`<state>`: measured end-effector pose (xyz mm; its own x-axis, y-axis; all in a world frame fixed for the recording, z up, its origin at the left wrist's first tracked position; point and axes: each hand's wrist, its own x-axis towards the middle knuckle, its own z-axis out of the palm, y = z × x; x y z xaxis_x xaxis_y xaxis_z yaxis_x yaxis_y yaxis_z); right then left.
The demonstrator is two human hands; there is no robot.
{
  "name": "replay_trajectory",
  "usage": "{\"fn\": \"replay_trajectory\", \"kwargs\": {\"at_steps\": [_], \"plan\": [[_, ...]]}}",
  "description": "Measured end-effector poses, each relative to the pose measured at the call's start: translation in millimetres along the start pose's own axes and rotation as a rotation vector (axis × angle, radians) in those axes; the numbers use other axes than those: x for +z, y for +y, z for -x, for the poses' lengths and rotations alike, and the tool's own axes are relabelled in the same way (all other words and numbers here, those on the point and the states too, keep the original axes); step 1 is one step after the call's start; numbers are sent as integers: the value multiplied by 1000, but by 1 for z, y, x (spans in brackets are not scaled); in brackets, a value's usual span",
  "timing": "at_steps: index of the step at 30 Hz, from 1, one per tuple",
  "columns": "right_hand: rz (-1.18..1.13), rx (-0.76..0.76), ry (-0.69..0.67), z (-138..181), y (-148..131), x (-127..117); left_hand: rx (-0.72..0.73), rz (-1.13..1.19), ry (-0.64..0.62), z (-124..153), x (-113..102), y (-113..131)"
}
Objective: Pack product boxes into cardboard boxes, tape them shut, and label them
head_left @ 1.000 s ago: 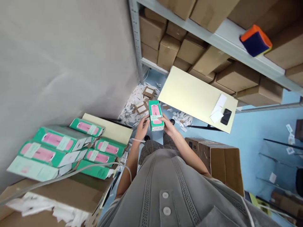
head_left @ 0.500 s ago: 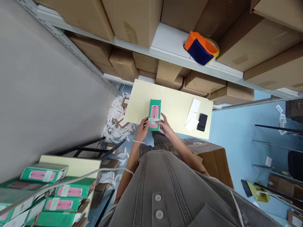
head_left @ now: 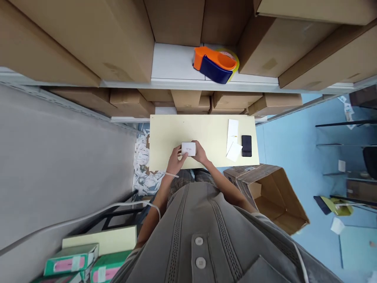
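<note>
A small printed carton [head_left: 188,149] stands over the near edge of the cream tabletop [head_left: 203,129], its white end with dark lettering turned up toward me. Its longer sides are hidden from this angle. My left hand [head_left: 176,159] grips the carton's left side, thumb on the near edge of the white face. On the opposite side, my right hand [head_left: 200,152] is closed round the right edge, its fingertips partly out of sight. To the right on the same table lie white paper slips [head_left: 232,135] and a black phone [head_left: 246,146].
Shelves with brown boxes [head_left: 176,19] rise behind the table, holding an orange and blue tape dispenser [head_left: 216,65]. An open cardboard box [head_left: 273,196] is at my right. Green and pink cartons [head_left: 69,261] sit at lower left, near a white cable [head_left: 108,206]. Paper scraps [head_left: 143,165] litter the floor.
The carton has been turned from its green and pink face to its white lettered end. Both hands stay on it. My view has swung to the left and levelled with the shelves.
</note>
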<state>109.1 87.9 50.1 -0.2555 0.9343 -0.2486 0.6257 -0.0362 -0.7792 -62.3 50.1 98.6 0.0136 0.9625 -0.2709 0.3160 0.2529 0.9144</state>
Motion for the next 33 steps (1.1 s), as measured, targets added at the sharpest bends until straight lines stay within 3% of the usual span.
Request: {"fn": "replay_trajectory", "kwargs": {"at_steps": [4, 9, 13, 17, 20, 28, 33], "plan": [[-48, 12, 20, -6, -2, 8, 73, -140, -40, -17, -6, -11], [-66, 25, -1, -9, -10, -1, 113, -298, -70, -30, -14, -14], [-102, 20, -37, -5, -15, -14, 271, -478, -76, -40, -17, -3], [-74, 55, -38, 1, -19, -23, 455, -582, -211, -55, -17, 5], [-49, 73, -14, 3, -24, -25, 553, -651, -228, -60, -12, 1], [98, 71, -1, 6, -36, -20, 553, -932, -145, -52, 2, -11], [146, 84, 17, 12, -37, -21, 488, -856, -121, -62, -5, 4]]}}
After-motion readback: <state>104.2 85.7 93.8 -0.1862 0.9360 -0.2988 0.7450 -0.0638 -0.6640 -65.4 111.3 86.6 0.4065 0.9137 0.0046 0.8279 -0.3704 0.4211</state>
